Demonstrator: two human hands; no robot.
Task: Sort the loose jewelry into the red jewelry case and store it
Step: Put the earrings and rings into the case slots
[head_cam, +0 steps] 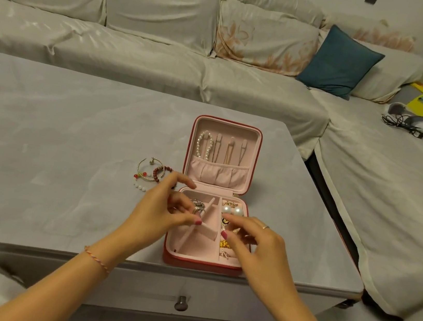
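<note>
**Divider Adjustment in the Case Tray**

We hold the red jewelry case (201,263) open at 6 o'clock on the table (73,127). Our left hand (160,207) pinches the loose pink divider (208,221), probably to resize compartments; our right hand (253,238) pinches something small we cannot identify. Loose bracelets (150,173) wait at the case's 9 o'clock.

A home living room. A long L-shaped sofa under pale, creased fabric covers (149,51) wraps around the far and right sides of a low grey marble-look coffee table with a knobbed drawer (74,124). On the sofa, right of the table, lean a square teal cushion (341,61) and a floral-printed cushion (262,39).
</note>
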